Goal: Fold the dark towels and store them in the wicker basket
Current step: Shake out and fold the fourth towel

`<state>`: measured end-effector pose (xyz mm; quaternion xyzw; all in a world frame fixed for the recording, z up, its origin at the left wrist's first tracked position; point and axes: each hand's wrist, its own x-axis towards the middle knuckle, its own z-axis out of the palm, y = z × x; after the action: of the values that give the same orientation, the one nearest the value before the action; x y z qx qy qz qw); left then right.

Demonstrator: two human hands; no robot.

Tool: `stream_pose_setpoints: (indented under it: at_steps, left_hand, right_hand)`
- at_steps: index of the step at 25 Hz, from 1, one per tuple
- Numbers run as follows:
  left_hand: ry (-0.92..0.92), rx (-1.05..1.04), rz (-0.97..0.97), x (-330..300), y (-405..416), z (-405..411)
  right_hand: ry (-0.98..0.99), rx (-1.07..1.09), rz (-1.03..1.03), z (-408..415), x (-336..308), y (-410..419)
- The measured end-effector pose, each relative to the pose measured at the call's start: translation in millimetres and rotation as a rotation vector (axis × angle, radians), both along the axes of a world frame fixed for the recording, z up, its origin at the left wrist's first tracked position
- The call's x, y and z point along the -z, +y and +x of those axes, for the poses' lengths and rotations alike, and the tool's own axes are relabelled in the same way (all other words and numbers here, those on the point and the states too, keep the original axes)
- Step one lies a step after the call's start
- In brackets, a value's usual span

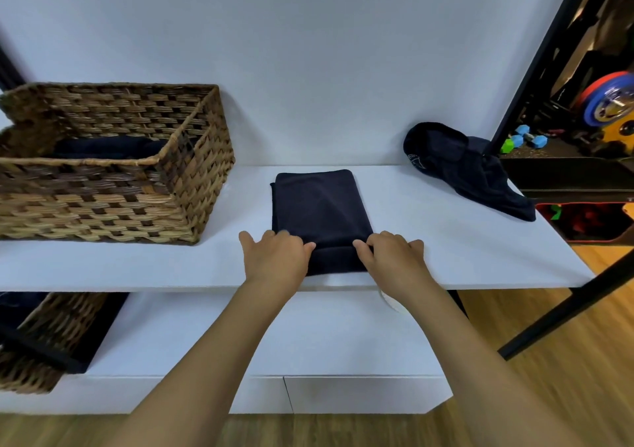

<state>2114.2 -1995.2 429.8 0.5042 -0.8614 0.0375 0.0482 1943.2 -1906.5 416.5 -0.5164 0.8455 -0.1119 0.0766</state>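
A dark navy towel (320, 206), folded into a long rectangle, lies on the white shelf (446, 240) in the middle. My left hand (274, 257) pinches its near left corner and my right hand (394, 257) pinches its near right corner, at the shelf's front edge. The wicker basket (113, 203) stands at the left of the shelf, with dark folded cloth (103, 148) lying inside it. A crumpled dark towel (470, 168) lies at the back right of the shelf, against the wall.
A second wicker basket (44, 343) with a dark liner sits on the lower white shelf (274, 340) at left. A black metal frame post (535, 65) rises at right, with coloured weights behind it. The floor is wood.
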Motion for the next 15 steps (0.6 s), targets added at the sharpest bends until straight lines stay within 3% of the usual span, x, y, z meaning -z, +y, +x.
stream_pose_setpoints:
  at_steps: [4, 6, 11, 15]
  left_hand:
    - [0.285, 0.359, -0.258, 28, 6, 2]
    - [0.406, 0.493, -0.23, 45, 11, 5]
    - [0.459, 0.446, -0.11, 55, 11, 14]
    - [0.457, 0.414, -0.12, 52, 1, 12]
  right_hand:
    - [0.013, 0.002, -0.033, 2, -3, -8]
    - [0.09, -0.003, -0.057, 4, -2, -11]
    - [0.144, -0.152, -0.213, -8, 24, 13]
    - [0.16, -0.259, -0.19, -27, 30, 25]
